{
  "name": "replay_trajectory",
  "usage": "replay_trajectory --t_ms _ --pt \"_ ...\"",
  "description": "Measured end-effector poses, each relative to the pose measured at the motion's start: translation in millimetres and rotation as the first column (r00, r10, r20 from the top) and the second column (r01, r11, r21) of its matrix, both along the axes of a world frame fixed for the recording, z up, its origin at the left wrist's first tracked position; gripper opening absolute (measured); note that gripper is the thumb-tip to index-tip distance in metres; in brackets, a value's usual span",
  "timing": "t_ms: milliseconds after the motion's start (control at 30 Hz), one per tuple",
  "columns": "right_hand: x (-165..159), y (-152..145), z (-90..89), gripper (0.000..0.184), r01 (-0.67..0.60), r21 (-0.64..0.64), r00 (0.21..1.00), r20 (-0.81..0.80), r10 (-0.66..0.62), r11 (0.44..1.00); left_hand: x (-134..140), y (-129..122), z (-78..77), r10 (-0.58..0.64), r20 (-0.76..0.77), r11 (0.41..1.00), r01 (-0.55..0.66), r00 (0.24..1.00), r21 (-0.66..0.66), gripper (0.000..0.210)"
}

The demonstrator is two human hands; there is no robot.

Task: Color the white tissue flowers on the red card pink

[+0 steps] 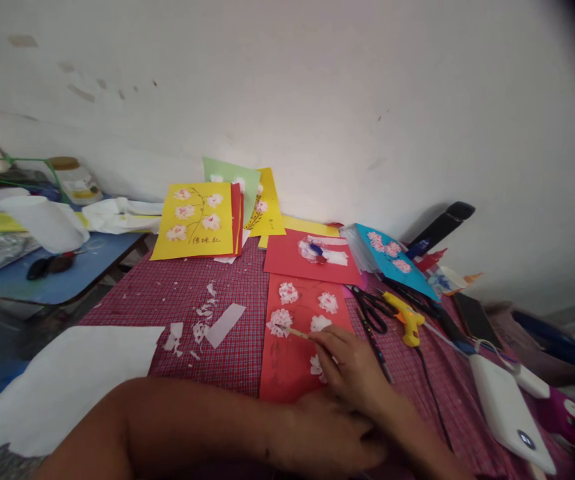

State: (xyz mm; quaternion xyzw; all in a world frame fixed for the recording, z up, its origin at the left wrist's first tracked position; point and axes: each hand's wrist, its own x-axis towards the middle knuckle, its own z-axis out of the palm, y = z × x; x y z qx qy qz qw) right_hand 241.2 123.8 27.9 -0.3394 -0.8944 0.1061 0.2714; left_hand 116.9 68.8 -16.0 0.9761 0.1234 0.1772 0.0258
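Note:
My right hand [354,363] pinches a thin pale paintbrush [297,333] whose dark tip touches a white-and-pink paper flower [280,321]. This flower is on a red sheet [280,297] with several similar flowers and dark written characters. My left hand [330,433] reaches across from the left, over the sheet's lower end. It lies beside and partly under my right wrist, so its fingers are mostly hidden. To the left of the sheet are a white paper strip [226,325] and torn white paper scraps [200,331].
Yellow flower card [197,247] and other cards lean by the wall. A red card [287,257] lies above the sheet. Black scissors [374,310], a yellow glue gun [407,317] and a white power bank [510,407] are at right; white paper [72,380] at left.

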Motion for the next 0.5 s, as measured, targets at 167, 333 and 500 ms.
replay_trajectory --t_ms 167,333,500 --pt "2.7 -0.4 1.7 0.03 0.025 0.001 0.999 -0.046 -0.025 1.0 -1.5 0.2 2.4 -0.013 0.042 0.999 0.011 0.999 0.039 0.046" --pt "2.8 -3.6 1.3 0.032 0.003 -0.002 0.999 -0.051 -0.003 1.0 -1.5 0.6 3.8 -0.017 0.027 0.997 0.015 1.0 0.08 0.054" --pt "9.6 -9.5 4.0 0.029 0.016 0.019 0.999 -0.05 -0.015 1.0 -0.5 -0.1 -0.8 -0.026 0.032 1.0 0.026 0.999 0.014 0.056"
